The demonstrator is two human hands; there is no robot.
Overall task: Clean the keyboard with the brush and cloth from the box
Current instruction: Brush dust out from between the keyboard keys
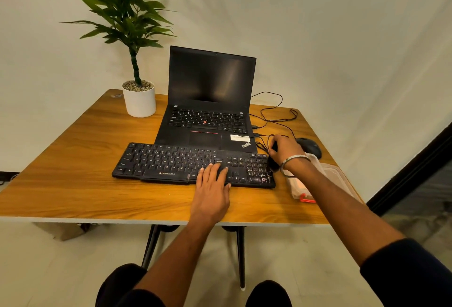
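Two bare hands over wood-grain table (73,184). Left hand (211,190) flat, fingers spread, pressing on flat black keyboard (171,163) near front edge. Right hand (283,151) at keyboard's right end, fingers curled round dark object, identity unclear; metal bangle on wrist. Clear plastic box (330,177), rectangular, orange latch, just right of keyboard, partly hidden by forearm. Rounded black mouse (309,146) behind. Open laptop (210,101) beyond keyboard.

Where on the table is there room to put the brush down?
Bare wood lies left of the keyboard, below the plant pot, and along the table front edge. The right side is crowded: cables, mouse, box, right hand.
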